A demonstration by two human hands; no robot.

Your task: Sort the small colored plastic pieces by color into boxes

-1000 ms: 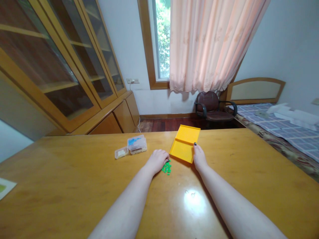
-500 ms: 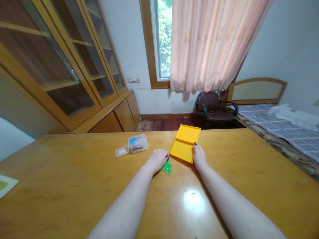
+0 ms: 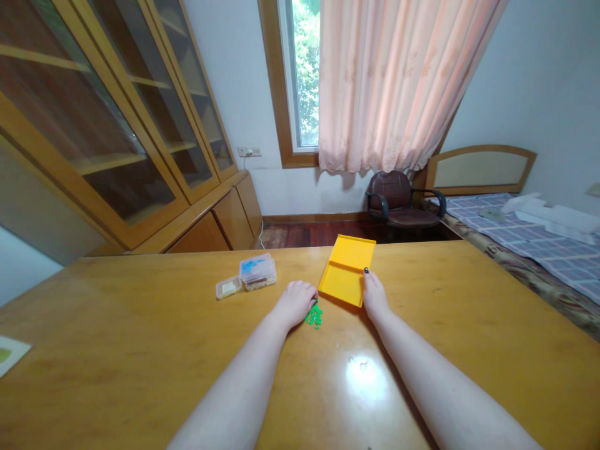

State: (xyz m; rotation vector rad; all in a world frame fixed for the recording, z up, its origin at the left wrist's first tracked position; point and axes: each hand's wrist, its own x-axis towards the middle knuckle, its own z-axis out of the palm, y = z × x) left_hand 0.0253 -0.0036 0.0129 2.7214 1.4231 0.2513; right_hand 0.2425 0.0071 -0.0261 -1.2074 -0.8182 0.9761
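My right hand (image 3: pixel 375 295) grips the right edge of a yellow two-part tray (image 3: pixel 345 282), its thumb over the rim. The tray is tilted in my direction, its lower left corner close to my left hand (image 3: pixel 299 302). That hand rests on the table with its fingers curled at the top of a small pile of green pieces (image 3: pixel 314 317). Whether a piece is between those fingertips is hidden. The pieces are too small for me to tell their kind.
A clear plastic box (image 3: pixel 258 272) with blue pieces under its lid stands left of my hands on the wooden table (image 3: pixel 140 350). Beside it is a smaller clear box (image 3: pixel 229 287) with pale contents. A card (image 3: pixel 14 354) lies at the left edge. Behind the table is an office chair (image 3: pixel 400 199).
The whole view has shifted slightly. Both hands, the yellow tray and the green pile keep nearly the same places relative to each other.
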